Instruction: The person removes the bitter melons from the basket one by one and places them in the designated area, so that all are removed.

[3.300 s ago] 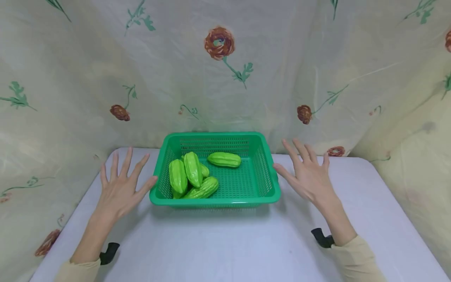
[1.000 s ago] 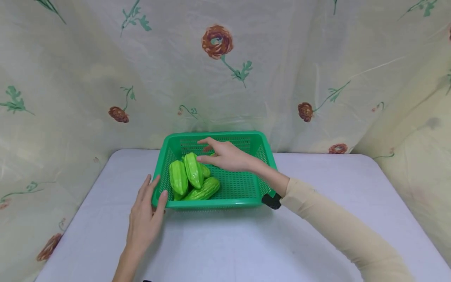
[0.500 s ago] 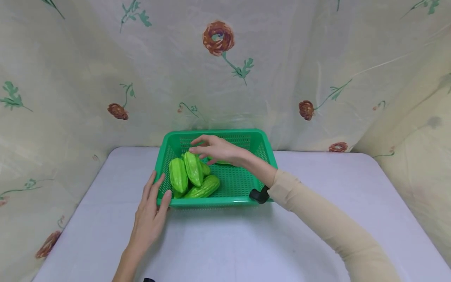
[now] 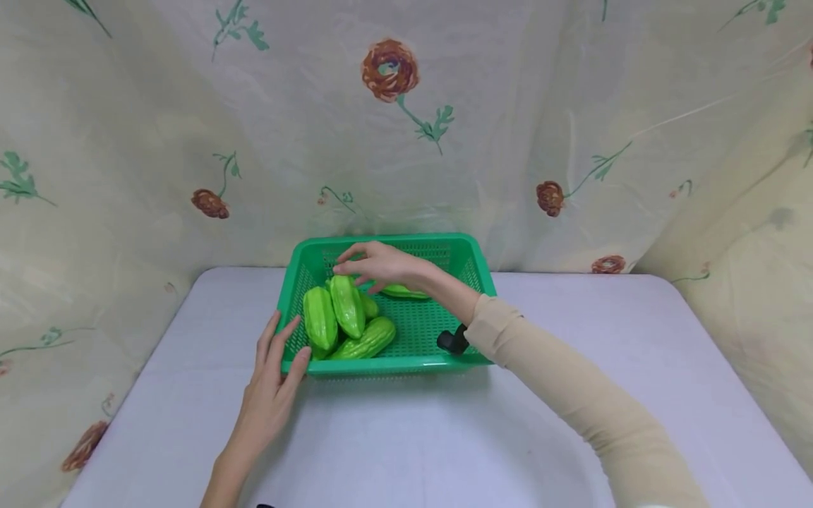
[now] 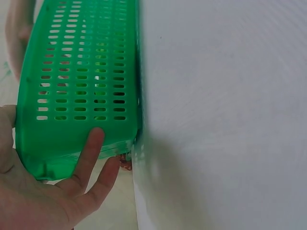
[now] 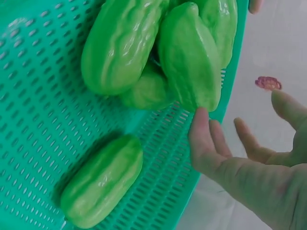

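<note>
Several bright green bitter melons lie in a green basket (image 4: 406,363); a ridged one (image 4: 346,307) leans on top of the pile at the left, and a single melon (image 6: 103,182) lies apart. My right hand (image 4: 384,267) hovers over the basket's back half, fingers spread and loosely bent. In the right wrist view a fingertip (image 6: 199,117) meets the tip of the leaning melon (image 6: 189,57). My left hand (image 4: 269,395) holds the basket's front left corner, thumb and index finger over the rim; other fingers lie against the perforated outer wall (image 5: 79,100).
The basket stands near the back edge of a table with a white cloth (image 4: 406,437). A pale floral curtain (image 4: 406,141) hangs right behind it and along both sides. A black wrist mount (image 4: 452,341) on the right arm overlaps the basket's front right.
Both hands came in from beside the basket: the left to its front left corner, the right over the melons. In the last second the right hand moved left to the leaning melon's top.
</note>
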Action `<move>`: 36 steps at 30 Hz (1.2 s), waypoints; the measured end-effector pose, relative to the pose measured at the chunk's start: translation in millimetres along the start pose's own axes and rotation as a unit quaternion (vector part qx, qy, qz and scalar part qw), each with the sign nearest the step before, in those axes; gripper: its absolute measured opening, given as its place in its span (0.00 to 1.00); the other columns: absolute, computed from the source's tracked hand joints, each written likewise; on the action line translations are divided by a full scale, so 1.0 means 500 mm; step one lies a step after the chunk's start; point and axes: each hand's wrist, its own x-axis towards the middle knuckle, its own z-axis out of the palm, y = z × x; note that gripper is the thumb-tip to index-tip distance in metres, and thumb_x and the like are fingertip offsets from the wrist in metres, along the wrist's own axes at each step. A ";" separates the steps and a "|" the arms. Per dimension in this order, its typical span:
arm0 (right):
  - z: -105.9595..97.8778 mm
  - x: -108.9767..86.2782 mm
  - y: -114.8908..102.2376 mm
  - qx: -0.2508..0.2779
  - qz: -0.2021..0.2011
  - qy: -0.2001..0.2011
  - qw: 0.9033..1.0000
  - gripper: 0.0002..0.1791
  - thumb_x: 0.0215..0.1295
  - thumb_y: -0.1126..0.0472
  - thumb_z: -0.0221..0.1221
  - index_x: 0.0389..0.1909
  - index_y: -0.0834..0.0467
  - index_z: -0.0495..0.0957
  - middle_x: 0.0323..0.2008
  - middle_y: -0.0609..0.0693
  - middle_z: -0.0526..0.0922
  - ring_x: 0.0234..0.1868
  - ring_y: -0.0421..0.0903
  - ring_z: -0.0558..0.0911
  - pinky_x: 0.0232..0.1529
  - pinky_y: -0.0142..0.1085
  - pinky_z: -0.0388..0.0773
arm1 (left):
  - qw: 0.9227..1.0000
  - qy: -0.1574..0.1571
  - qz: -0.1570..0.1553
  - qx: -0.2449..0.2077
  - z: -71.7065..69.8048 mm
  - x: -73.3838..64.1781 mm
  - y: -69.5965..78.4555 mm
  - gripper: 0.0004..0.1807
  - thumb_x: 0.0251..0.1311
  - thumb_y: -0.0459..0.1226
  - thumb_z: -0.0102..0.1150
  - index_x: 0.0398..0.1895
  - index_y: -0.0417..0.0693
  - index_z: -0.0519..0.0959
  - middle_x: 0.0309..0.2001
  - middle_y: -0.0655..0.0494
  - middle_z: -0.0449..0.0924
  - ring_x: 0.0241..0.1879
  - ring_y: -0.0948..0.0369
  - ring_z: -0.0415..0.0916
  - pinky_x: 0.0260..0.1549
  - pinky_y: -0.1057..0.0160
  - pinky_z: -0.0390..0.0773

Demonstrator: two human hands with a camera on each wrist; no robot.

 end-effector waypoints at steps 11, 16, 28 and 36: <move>0.014 0.014 0.005 0.019 0.033 0.015 0.999 0.34 0.79 0.50 0.63 0.79 0.54 0.66 0.78 0.59 0.70 0.79 0.60 0.72 0.73 0.55 0.77 | 1.000 0.003 -0.004 0.006 0.001 -0.005 -0.002 0.30 0.87 0.51 0.44 0.86 0.59 0.59 0.90 0.53 0.39 0.69 0.34 0.77 0.48 0.33 0.84; 0.013 0.028 0.004 0.009 0.047 0.012 0.999 0.37 0.78 0.50 0.64 0.81 0.54 0.64 0.79 0.59 0.69 0.79 0.59 0.72 0.70 0.54 0.81 | 1.000 0.004 -0.013 0.008 0.000 -0.004 -0.005 0.30 0.87 0.52 0.43 0.86 0.62 0.58 0.90 0.56 0.39 0.57 0.42 0.85 0.46 0.44 0.85; 0.021 0.045 0.016 -0.007 0.064 -0.013 0.998 0.41 0.76 0.53 0.67 0.83 0.55 0.60 0.79 0.60 0.66 0.78 0.60 0.71 0.58 0.51 0.88 | 1.000 0.009 -0.006 0.005 0.004 0.002 -0.008 0.30 0.87 0.52 0.43 0.86 0.60 0.58 0.90 0.56 0.39 0.60 0.41 0.83 0.46 0.40 0.85; 0.026 0.047 0.020 0.001 0.055 -0.020 0.998 0.37 0.75 0.58 0.68 0.81 0.55 0.65 0.77 0.60 0.70 0.77 0.59 0.73 0.59 0.51 0.88 | 1.000 0.010 -0.004 0.004 0.003 -0.001 -0.007 0.30 0.87 0.51 0.44 0.86 0.60 0.58 0.90 0.56 0.40 0.65 0.38 0.80 0.47 0.38 0.85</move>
